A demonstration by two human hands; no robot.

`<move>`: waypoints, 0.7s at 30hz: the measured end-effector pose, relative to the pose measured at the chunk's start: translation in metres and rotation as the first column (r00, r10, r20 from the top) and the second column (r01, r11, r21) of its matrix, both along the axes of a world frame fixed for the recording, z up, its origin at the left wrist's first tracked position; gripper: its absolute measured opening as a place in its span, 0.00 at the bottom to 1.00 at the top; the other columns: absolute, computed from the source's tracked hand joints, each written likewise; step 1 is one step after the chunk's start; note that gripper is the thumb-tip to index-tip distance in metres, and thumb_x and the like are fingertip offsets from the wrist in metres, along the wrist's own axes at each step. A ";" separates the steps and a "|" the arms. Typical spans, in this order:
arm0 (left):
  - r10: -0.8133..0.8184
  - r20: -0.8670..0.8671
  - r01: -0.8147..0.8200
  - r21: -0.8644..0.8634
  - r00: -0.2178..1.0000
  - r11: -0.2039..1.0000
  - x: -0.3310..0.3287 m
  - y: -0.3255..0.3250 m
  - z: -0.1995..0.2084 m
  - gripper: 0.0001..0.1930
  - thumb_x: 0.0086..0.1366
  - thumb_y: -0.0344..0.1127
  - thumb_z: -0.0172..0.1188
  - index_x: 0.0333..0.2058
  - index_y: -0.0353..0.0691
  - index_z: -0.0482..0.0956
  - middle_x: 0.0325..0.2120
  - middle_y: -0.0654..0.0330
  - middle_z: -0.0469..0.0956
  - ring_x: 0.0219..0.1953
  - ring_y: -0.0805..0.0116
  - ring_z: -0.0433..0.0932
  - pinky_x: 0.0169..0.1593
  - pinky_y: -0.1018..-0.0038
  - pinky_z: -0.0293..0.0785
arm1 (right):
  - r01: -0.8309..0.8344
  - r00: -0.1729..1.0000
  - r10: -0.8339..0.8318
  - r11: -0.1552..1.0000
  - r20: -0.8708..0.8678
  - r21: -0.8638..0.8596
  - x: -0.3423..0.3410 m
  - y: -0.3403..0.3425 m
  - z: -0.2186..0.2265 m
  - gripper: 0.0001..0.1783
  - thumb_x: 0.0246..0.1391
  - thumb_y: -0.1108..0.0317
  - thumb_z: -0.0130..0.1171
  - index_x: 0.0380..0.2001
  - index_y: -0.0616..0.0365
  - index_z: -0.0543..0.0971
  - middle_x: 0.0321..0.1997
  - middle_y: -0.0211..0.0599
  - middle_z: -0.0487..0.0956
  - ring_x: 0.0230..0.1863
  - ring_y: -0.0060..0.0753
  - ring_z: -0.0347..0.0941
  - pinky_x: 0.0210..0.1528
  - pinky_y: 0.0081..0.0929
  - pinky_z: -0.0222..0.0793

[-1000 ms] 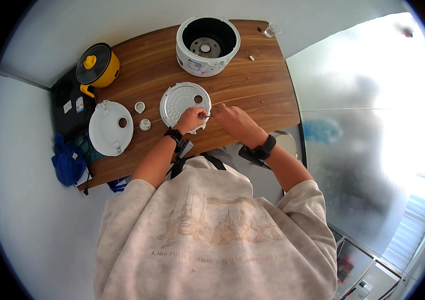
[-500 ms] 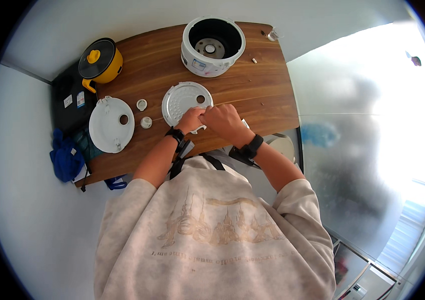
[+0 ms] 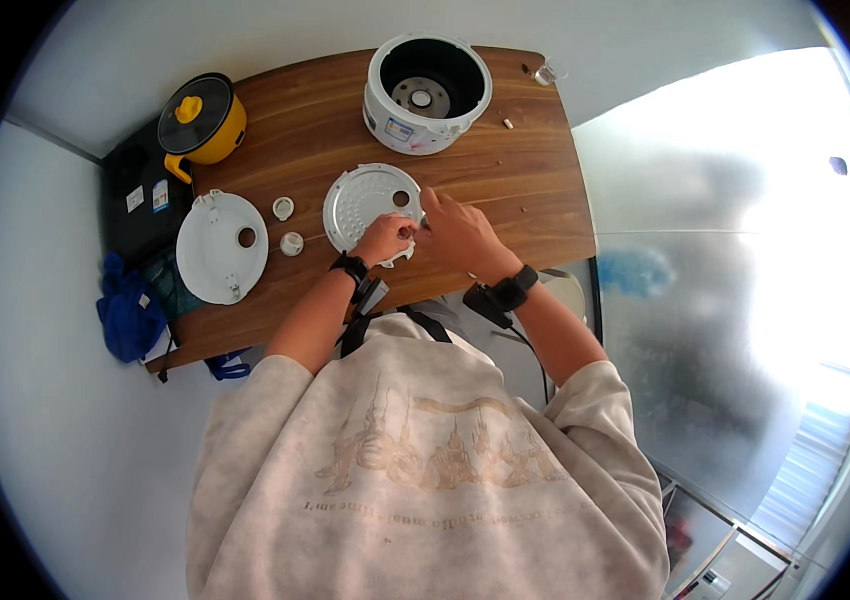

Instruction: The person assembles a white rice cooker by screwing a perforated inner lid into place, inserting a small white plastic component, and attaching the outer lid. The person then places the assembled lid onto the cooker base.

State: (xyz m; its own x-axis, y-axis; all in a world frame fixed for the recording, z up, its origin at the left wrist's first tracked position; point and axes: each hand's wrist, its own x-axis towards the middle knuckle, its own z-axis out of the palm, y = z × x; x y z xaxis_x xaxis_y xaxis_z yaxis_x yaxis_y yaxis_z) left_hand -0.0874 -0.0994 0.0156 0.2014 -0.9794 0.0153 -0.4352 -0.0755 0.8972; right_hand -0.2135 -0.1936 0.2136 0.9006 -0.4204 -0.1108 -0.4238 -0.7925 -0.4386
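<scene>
A round, pale metal inner lid (image 3: 357,200) with dimples and one round hole lies on the table in front of me. My left hand (image 3: 385,238) rests over its near right edge, fingers curled; what they pinch is too small to make out. Right beside it, my right hand (image 3: 463,238) is bent over the lid's right edge, index finger raised. Its other fingers are curled toward the left hand's fingertips, and what lies in them is hidden. To the left are a white oval cover (image 3: 215,255) with a hole and two small white round caps, an upper cap (image 3: 283,208) and a lower cap (image 3: 291,244).
An open white rice cooker body (image 3: 395,128) stands at the far middle of the wooden table (image 3: 535,180). A yellow pot (image 3: 220,140) with a dark lid sits at the far left, by a black case (image 3: 130,225) and a blue cloth bag (image 3: 130,320). A small clear glass (image 3: 545,73) stands far right.
My right hand has turned and shifted slightly right, its index finger now lifted. A small gap shows between the hands, which were pressed together before. The left hand has hardly moved.
</scene>
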 end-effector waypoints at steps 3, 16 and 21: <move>0.002 -0.036 -0.001 0.024 0.999 1.000 0.000 0.000 0.007 0.14 0.49 0.24 0.65 0.37 0.40 0.84 0.28 0.53 0.81 0.34 0.58 0.80 0.41 0.66 0.77 | -0.081 0.996 0.083 0.995 -0.021 0.063 -0.006 -0.013 -0.001 0.19 0.54 0.59 0.61 0.41 0.61 0.71 0.30 0.54 0.80 0.39 0.60 0.77 0.41 0.50 0.71; -0.006 -0.049 0.008 0.054 0.999 0.998 0.002 0.001 0.006 0.13 0.49 0.24 0.65 0.36 0.40 0.84 0.30 0.55 0.81 0.34 0.59 0.80 0.41 0.66 0.77 | -0.238 0.939 0.237 0.971 -0.248 0.027 0.010 -0.015 0.029 0.17 0.52 0.65 0.59 0.41 0.61 0.68 0.28 0.56 0.78 0.34 0.62 0.76 0.35 0.53 0.70; -0.012 -0.004 0.012 0.059 1.000 0.998 0.002 0.000 0.004 0.13 0.49 0.25 0.65 0.37 0.40 0.84 0.30 0.55 0.82 0.34 0.59 0.80 0.42 0.66 0.78 | -0.276 0.940 0.286 0.958 -0.189 0.078 0.010 -0.020 0.021 0.19 0.50 0.68 0.58 0.43 0.61 0.66 0.28 0.56 0.79 0.34 0.63 0.76 0.36 0.52 0.70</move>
